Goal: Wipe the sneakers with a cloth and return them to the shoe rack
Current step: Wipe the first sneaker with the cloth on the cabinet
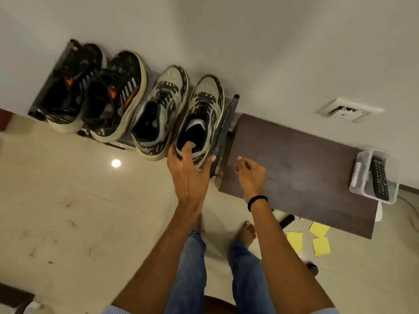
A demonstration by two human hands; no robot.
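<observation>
The left hand point(189, 175) has the heel of the right-most grey sneaker point(204, 105). Its fingers point(189, 147) are curled over the collar, one dipping into the opening, and the thumb is against the outer side. The sneaker sits at the rack's point(223, 130) right end, toe to the wall and heel toward the person, so its long axis runs straight away from the gripping hand. Its mate point(162, 105) lies just beside it. The right hand point(250, 175) hovers over the desk point(306, 168), loosely curled and holding nothing. No cloth is in view.
</observation>
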